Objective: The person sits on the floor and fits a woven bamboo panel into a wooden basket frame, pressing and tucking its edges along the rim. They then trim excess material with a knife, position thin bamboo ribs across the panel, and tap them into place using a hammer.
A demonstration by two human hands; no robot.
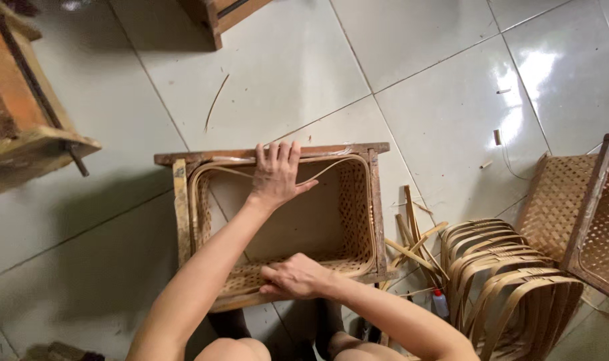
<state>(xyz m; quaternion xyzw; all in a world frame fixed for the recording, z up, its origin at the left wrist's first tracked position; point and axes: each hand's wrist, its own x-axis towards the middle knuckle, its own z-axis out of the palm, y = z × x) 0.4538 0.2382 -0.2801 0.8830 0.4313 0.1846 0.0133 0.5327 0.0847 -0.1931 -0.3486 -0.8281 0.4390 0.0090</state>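
Head view | woven basket (pixel 348 200) sits in wooden frame (pixel 181 207) | left hand (pixel 275 175) flat on rim, released | right hand (pixel 295 276) pinching near edge

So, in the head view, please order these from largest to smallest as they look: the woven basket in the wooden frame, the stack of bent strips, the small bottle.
1. Woven basket
2. Stack of bent strips
3. Small bottle

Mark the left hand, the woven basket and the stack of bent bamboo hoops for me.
left hand (pixel 275 175), head view: back of the hand, on the far rim.
woven basket (pixel 355 200), head view: its right woven wall.
stack of bent bamboo hoops (pixel 511 281), head view: middle hoops.
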